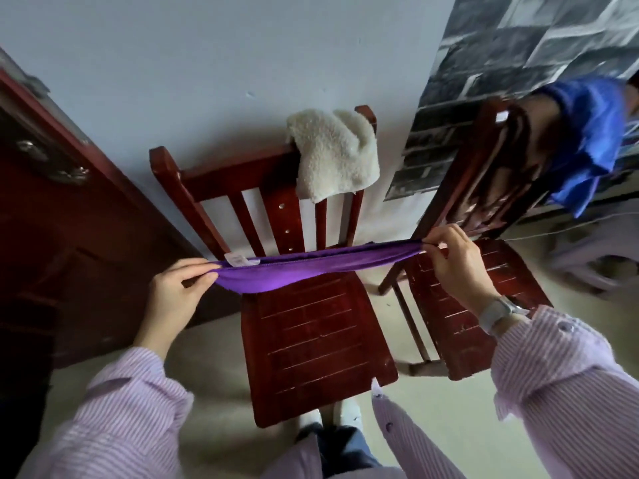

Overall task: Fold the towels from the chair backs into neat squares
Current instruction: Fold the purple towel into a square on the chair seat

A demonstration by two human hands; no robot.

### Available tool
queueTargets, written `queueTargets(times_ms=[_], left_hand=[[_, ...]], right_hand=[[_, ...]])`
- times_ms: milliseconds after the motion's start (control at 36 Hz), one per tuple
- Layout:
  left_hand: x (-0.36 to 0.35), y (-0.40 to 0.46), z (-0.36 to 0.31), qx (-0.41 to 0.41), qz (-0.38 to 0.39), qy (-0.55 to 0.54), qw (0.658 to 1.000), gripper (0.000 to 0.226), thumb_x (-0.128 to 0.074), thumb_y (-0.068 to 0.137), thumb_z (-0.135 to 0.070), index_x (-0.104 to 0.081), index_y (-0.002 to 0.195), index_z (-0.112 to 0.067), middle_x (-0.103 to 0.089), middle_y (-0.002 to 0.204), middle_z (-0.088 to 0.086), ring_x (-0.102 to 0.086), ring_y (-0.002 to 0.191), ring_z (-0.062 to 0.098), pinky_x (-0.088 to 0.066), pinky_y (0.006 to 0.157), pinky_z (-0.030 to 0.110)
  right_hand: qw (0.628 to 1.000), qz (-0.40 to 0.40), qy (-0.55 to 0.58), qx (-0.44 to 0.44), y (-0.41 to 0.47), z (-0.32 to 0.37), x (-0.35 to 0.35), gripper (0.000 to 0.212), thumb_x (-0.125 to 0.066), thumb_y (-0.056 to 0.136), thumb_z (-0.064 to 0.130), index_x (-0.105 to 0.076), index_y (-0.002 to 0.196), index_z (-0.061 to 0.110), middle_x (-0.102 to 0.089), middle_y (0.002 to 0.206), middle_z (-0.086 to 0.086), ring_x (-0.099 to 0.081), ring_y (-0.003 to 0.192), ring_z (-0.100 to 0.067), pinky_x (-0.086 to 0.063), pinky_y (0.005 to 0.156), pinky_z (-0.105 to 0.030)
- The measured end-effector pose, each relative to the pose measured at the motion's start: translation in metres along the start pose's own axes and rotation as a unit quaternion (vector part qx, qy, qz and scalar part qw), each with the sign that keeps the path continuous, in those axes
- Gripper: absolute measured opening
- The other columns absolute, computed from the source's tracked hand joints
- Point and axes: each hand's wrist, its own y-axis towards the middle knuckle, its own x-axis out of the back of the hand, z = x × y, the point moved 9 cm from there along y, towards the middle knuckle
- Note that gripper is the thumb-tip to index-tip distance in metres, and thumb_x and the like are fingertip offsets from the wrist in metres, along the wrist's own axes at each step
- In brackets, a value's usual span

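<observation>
Striped lilac sleeves (124, 420) fill the bottom of the head view, with white shoes (332, 414) poking out below. The left hand (173, 292) pinches one end of a purple towel (311, 267), and the right hand (456, 264), watch (498, 312) on its wrist, pinches the other end. So the towel is held up in the air, stretched into a sagging band over the seat of the middle red wooden chair (311, 333), small tag near the left end. A fluffy cream towel (333, 152) hangs over that chair's back. A blue towel (587, 140) drapes on the second chair (463, 299) to the right. Dark red door (62, 236) on the left.
</observation>
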Motion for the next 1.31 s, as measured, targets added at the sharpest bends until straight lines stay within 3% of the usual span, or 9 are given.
queueTargets(times_ms=[167,278,417,528,639,806,917,1139,1306], left_hand=[[0.014,0.016,-0.015,0.038,0.015,-0.065,0.997,0.039,-0.064,0.081,-0.003,-0.068,0.076,-0.041,-0.066,0.081,-0.023,-0.056,0.077,-0.021,-0.042,0.079,0.003],[0.019,0.024,-0.015,0.065,0.013,-0.072,0.995,0.036,-0.064,0.081,-0.003,-0.066,0.077,-0.039,-0.063,0.070,-0.036,-0.059,0.075,-0.016,-0.045,0.080,0.013],[0.021,0.025,-0.020,0.065,-0.020,-0.103,0.992,0.018,-0.064,0.080,0.001,-0.070,0.089,-0.013,-0.068,0.080,-0.008,-0.059,0.072,-0.017,-0.044,0.073,0.001],[0.019,0.027,-0.011,0.078,-0.011,-0.093,0.993,0.026,-0.066,0.079,0.000,-0.066,0.078,-0.026,-0.065,0.068,-0.031,-0.060,0.073,-0.014,-0.043,0.069,0.000],[0.019,0.027,0.000,0.098,-0.028,-0.103,0.989,0.027,-0.067,0.077,0.001,-0.062,0.076,-0.026,-0.067,0.067,-0.022,-0.059,0.068,-0.011,-0.045,0.067,0.004],[0.011,0.028,0.001,0.078,-0.019,-0.021,0.997,0.023,-0.066,0.079,-0.004,-0.070,0.101,-0.009,-0.069,0.093,0.003,-0.062,0.088,0.008,-0.041,0.077,0.004],[0.007,0.036,0.008,0.068,-0.048,0.024,0.996,0.015,-0.066,0.079,-0.004,-0.072,0.093,-0.006,-0.070,0.094,0.015,-0.064,0.090,0.026,-0.044,0.083,0.027],[0.001,0.018,0.033,0.042,-0.083,0.049,0.994,0.014,-0.063,0.081,0.000,-0.070,0.092,-0.003,-0.069,0.097,0.013,-0.062,0.093,0.024,-0.039,0.085,0.016],[-0.047,-0.052,0.084,0.086,0.024,0.067,0.994,0.012,-0.065,0.077,0.003,-0.068,0.084,-0.007,-0.069,0.099,0.006,-0.059,0.095,0.019,-0.041,0.086,0.019]], right_hand=[[1.000,-0.006,0.015,0.007,0.026,0.007,0.024,0.006,-0.063,0.080,-0.005,-0.060,0.083,-0.001,-0.058,0.085,-0.014,-0.051,0.068,-0.008,-0.047,0.073,-0.020],[0.999,-0.002,0.032,-0.009,0.035,0.006,0.026,0.007,-0.066,0.079,-0.001,-0.061,0.081,0.002,-0.057,0.082,-0.007,-0.051,0.068,0.010,-0.036,0.067,0.000],[0.999,0.012,0.034,-0.013,0.041,0.004,0.023,0.007,-0.069,0.078,0.004,-0.062,0.077,0.004,-0.061,0.080,-0.011,-0.052,0.063,-0.017,-0.037,0.065,-0.002],[0.999,0.030,0.036,-0.018,0.044,0.004,0.018,0.008,-0.068,0.079,0.007,-0.061,0.078,0.004,-0.062,0.079,-0.011,-0.055,0.068,-0.024,-0.038,0.065,-0.003],[0.997,0.047,0.046,-0.038,0.045,0.001,0.012,0.012,-0.067,0.080,0.005,-0.061,0.090,0.003,-0.061,0.082,-0.007,-0.055,0.072,-0.021,-0.038,0.065,-0.004],[0.996,0.084,-0.003,0.012,0.045,0.003,-0.005,0.017,-0.065,0.079,-0.002,-0.070,0.095,0.000,-0.062,0.088,-0.016,-0.059,0.076,-0.027,-0.048,0.076,-0.035],[0.997,0.062,-0.026,0.022,0.052,0.000,-0.017,0.011,-0.065,0.078,-0.002,-0.070,0.087,0.001,-0.061,0.086,-0.014,-0.061,0.077,-0.033,-0.049,0.075,-0.054],[0.996,0.034,-0.052,0.059,0.040,0.007,-0.040,0.008,-0.060,0.079,-0.002,-0.063,0.086,-0.004,-0.057,0.087,-0.019,-0.058,0.077,-0.035,-0.051,0.068,-0.044],[0.987,0.135,-0.063,0.051,-0.036,-0.027,-0.084,0.019,-0.047,0.084,0.019,-0.059,0.082,0.005,-0.060,0.088,-0.012,-0.056,0.077,-0.031,-0.048,0.063,-0.037]])
